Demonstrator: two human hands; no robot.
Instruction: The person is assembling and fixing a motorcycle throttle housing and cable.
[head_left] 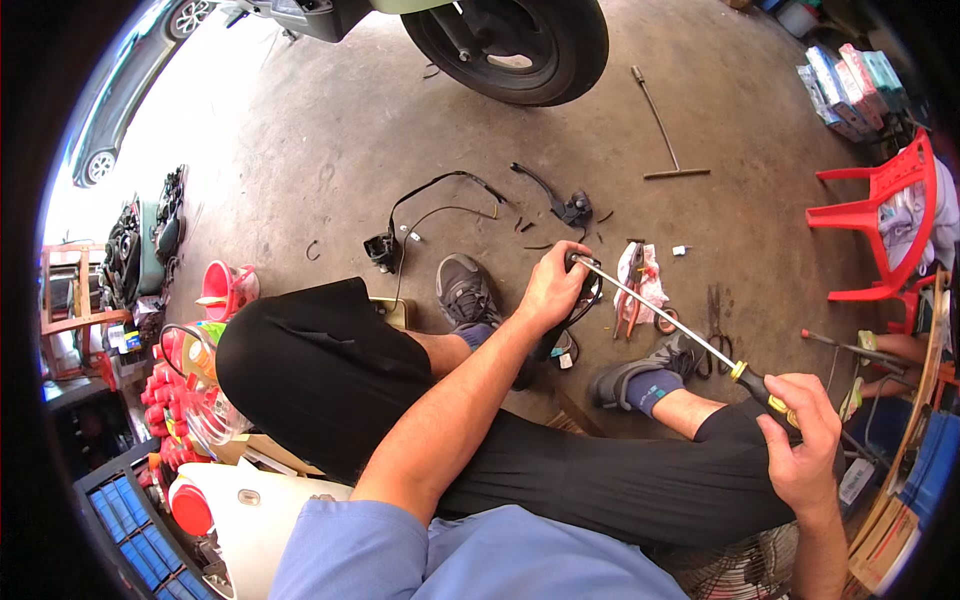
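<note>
My right hand (pixel 805 435) is closed round the black-and-yellow handle of a long screwdriver (pixel 690 335). Its thin shaft slants up and left, and the tip meets a small black part (pixel 573 260) gripped in my left hand (pixel 553 288). Fingers cover most of that part, so its kind cannot be told; dark wires hang below it, with a white connector (pixel 566 360) near their end. Beyond my hands, a black lever assembly (pixel 574 210) lies on the concrete floor. Farther left is a black switch-like part (pixel 380 250) with a long cable.
Pliers (pixel 630 300) lie on a stained cloth beside scissors (pixel 717 335). A T-handle wrench (pixel 660 130) rests farther off, right of a vehicle wheel (pixel 535 50). A red chair (pixel 885 215) stands at right, a red bucket (pixel 228 288) at left. My shoes (pixel 468 292) flank the work.
</note>
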